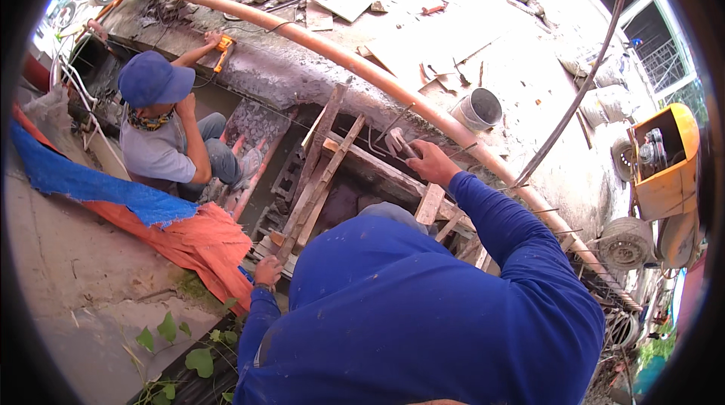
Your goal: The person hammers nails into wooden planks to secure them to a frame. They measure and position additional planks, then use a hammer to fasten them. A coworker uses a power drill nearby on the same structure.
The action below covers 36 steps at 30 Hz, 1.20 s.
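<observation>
My right hand (433, 163) is raised over the timber frame, wrapped round the handle of a hammer (398, 142) whose head points away to the left. My left hand (268, 270) is low at the left, closed round the bottom end of a long wooden plank (311, 199). That plank slants up and away across the trench beside another rough board (325, 122). A thick beam (381, 169) runs below the hammer, and short wooden pieces (430, 205) lie under my right forearm. Both my sleeves are blue.
At the left a co-worker in a blue cap (155, 76) sits with one hand at an orange power tool (224, 44). A long orange pipe (362, 65) crosses beyond the trench, with a bucket (477, 109) behind it. An orange machine (666, 163) stands right; orange tarp (200, 242) hangs left.
</observation>
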Motion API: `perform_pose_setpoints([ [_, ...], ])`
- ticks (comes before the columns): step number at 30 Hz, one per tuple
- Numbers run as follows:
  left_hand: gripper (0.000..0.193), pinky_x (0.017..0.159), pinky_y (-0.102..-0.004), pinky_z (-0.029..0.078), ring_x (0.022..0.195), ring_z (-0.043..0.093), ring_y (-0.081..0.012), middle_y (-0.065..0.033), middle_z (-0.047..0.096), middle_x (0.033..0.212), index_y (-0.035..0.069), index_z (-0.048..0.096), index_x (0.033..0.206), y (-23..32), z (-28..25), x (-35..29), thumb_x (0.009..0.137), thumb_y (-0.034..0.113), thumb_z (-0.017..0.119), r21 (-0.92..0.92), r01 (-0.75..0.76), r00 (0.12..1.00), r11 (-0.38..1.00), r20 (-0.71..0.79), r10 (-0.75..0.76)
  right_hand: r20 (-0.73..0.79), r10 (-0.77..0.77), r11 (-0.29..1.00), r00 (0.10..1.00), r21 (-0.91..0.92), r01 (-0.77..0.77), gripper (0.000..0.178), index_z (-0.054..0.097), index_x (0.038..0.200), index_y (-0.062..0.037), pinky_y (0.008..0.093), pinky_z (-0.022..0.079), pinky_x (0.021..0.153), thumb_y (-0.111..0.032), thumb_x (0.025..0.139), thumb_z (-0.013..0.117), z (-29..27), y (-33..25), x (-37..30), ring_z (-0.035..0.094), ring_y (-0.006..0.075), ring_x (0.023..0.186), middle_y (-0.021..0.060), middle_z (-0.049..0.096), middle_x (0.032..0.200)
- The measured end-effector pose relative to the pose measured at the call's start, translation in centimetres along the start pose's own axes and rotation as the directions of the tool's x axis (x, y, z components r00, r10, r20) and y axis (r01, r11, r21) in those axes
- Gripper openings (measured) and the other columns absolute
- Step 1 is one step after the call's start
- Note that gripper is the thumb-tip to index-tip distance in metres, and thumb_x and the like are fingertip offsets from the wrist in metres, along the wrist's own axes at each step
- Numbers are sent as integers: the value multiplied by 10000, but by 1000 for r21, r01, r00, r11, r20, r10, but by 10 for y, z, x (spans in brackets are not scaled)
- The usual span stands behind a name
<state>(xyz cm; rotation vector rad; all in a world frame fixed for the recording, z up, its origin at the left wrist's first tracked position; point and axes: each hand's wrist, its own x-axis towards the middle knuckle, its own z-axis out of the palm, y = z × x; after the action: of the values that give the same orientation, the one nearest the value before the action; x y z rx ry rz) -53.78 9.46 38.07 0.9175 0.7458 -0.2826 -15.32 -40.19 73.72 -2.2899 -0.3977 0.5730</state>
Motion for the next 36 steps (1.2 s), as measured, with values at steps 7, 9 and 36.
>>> perform_pose_setpoints([
  [7, 293, 512, -353, 518, 819, 699, -259, -126, 686, 1095, 58, 567, 1270, 52, 28, 29, 980, 87, 598, 315, -34, 999, 948, -28, 45, 17, 159, 987, 987, -34, -158, 352, 672, 1067, 48, 466, 548, 791, -210, 828, 656, 62, 67, -37, 706, 391, 842, 276, 706, 922],
  [9, 335, 522, -346, 524, 817, 706, -260, -144, 694, 1134, 58, 561, 1303, 75, 12, 43, 975, 92, 614, 689, -345, 935, 637, 193, 297, 34, 260, 966, 965, -7, -260, 333, 690, 975, 63, 482, 536, 846, -224, 811, 652, 97, 96, -42, 684, 464, 936, 315, 696, 924],
  [36, 391, 889, -353, 542, 989, 692, -209, -132, 714, 1157, -27, 646, 1286, 264, 302, 46, 984, 221, 656, 855, 115, 930, 505, -272, 249, -426, 635, 647, 645, 749, -142, 598, 355, 1502, 35, 307, 479, 459, -40, 931, 518, -283, 421, 170, 551, 153, 550, 109, 603, 812],
])
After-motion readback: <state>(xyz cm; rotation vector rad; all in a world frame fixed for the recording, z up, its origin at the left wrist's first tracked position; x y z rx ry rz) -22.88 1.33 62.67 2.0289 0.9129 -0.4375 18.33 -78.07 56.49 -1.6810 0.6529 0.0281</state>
